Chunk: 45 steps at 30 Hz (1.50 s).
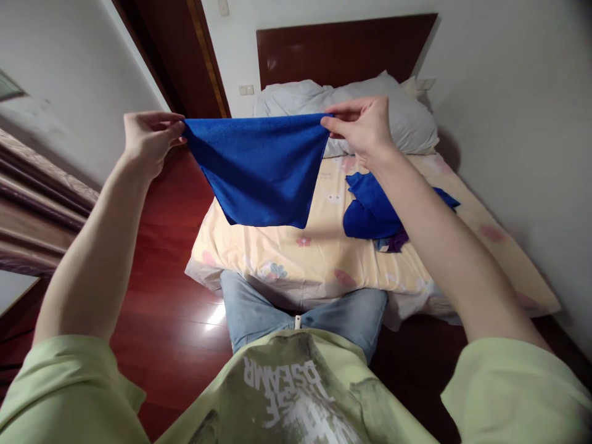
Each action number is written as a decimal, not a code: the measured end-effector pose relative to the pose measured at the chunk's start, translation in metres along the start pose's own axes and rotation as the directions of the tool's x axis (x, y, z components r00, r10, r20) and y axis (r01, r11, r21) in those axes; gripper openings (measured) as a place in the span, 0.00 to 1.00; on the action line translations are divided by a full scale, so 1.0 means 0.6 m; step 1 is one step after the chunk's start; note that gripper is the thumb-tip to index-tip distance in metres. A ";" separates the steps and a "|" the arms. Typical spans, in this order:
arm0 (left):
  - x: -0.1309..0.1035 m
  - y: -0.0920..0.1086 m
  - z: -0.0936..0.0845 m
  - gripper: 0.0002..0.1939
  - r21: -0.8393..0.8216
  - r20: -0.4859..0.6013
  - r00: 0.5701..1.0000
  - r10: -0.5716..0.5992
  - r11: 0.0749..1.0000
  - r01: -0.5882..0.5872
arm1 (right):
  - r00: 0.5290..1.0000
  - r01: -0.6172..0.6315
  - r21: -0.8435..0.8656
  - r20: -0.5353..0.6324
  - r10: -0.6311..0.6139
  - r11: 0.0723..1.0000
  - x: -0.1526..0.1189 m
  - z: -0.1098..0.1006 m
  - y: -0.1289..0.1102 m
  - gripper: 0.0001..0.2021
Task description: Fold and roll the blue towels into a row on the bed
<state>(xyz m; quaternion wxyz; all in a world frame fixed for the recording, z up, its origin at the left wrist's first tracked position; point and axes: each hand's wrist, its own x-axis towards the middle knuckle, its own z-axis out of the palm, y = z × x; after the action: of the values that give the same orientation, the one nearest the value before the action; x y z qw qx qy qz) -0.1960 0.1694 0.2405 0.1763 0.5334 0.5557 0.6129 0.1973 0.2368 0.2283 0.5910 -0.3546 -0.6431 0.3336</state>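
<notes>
A blue cloth (261, 169) hangs spread out in the air, its top edge stretched nearly straight between my hands. My left hand (152, 139) pinches the upper left corner between thumb and fingers. At the upper right corner, my right hand (363, 126) pinches the cloth in the same way. The lower edge hangs free above the bed and is narrower in view than the top. Beyond my right forearm, and partly hidden by it, a crumpled heap of blue cloths (372, 209) lies on the bed, with a purple piece (396, 241) under its near edge.
The bed (319, 265) has a yellow flowered sheet, grey pillows (402, 114) and a dark wooden headboard (342, 52). My legs are against its near edge. Curtains (41, 209) hang at the left, a door (180, 55) stands behind, and a white wall (518, 123) is at the right.
</notes>
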 end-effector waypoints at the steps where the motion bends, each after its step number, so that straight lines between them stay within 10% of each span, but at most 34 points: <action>1: -0.003 -0.007 -0.001 0.23 0.007 0.014 1.000 0.011 1.000 -0.011 | 1.000 0.001 -0.024 -0.005 -0.001 1.000 -0.005 -0.004 -0.001 0.06; 15: -0.096 -0.011 -0.011 0.24 0.358 0.181 0.974 0.138 0.913 -0.196 | 0.997 -0.057 -0.287 0.028 0.068 0.956 -0.087 -0.083 -0.004 0.07; 23: -0.160 0.045 -0.006 0.23 0.419 0.407 0.890 -0.205 0.908 0.018 | 0.942 -0.160 -0.414 0.207 0.263 0.896 -0.146 -0.130 -0.027 0.07; 32: -0.079 -0.134 0.092 0.17 0.252 0.406 0.875 -0.265 0.952 0.172 | 0.900 -0.361 -0.191 0.186 0.395 0.913 -0.069 -0.091 0.165 0.16; 38: 0.008 -0.174 0.146 0.10 0.146 0.215 0.976 0.025 0.988 -0.057 | 0.991 -0.098 -0.157 0.075 0.111 0.983 0.021 -0.073 0.222 0.13; 45: -0.033 -0.247 0.132 0.08 0.253 0.278 0.911 0.305 0.891 -0.376 | 0.977 0.205 -0.395 0.133 -0.165 0.895 -0.024 -0.089 0.265 0.06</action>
<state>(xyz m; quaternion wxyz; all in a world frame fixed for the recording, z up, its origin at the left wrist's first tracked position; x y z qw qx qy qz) -0.1774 0.2398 0.0881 0.0454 0.7110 0.5155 0.4761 0.2611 0.3087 0.0900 0.5019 -0.3905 -0.7568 0.1512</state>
